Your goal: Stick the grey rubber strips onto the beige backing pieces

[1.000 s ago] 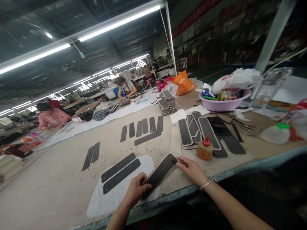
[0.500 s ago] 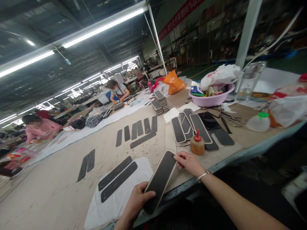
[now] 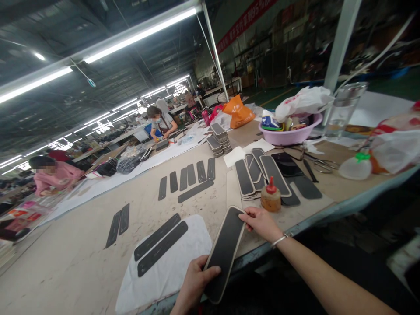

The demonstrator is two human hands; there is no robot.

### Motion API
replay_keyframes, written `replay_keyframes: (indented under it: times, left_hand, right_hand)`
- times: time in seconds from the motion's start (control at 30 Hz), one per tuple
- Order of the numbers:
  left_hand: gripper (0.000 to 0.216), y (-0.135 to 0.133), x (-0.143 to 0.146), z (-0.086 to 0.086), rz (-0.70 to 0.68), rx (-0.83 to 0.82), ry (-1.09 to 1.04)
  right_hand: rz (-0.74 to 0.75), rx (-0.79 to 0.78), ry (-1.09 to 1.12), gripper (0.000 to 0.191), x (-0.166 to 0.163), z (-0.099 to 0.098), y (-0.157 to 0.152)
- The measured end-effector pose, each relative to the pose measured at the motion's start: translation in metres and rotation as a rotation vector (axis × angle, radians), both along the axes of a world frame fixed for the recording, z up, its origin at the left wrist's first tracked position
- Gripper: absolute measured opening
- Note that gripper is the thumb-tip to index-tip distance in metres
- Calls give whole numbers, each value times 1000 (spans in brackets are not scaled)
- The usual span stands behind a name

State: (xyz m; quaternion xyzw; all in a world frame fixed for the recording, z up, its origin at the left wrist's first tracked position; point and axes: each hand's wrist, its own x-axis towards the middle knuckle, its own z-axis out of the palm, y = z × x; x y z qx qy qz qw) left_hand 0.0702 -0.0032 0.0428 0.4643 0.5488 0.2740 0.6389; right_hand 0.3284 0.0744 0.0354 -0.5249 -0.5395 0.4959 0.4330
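1. We see our left hand bent around the lower left edge of a pale-edged dark panel. The thumb lies on the dark face; the other fingers are mostly hidden, so we cannot tell how tightly they are curled.
2. Our right hand is almost closed, and it pinches the upper right corner of this same panel between thumb and fingers. A bracelet is around the wrist.
3. The panel is slanted between our two hands, at the near edge of the table, and its lower end reaches out past this edge.
4. To the left of the panel we have a white sheet, with two dark strips lying side by side on it.
5. Just beyond our right hand stands a red-tipped bottle, and near it is a pile of pale-edged panels.
6. Farther on the table, we notice six short strips in a row, with one crosswise strip at their near side.
7. On the right side, there are a purple basin and scissors.
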Motion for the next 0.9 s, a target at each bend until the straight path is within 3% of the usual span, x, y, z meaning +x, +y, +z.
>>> replay_keyframes:
  times: [0.3,0.63,0.8,0.9]
  left_hand:
    - [47,2,-3,-2,-18,-33,-18]
    - [51,8,-4,5,-20,-37,37]
    - [41,16,-10,1,-37,19,177]
    - [25,22,-14,-3,-50,187,453]
  right_hand:
    - [12,43,-66,28,-1,1,-1]
    - [23,-28,-138,33,3,-1,5]
    - [15,1,-301,35,4,-18,9]
    - [-43,78,-448,38,4,-27,9]
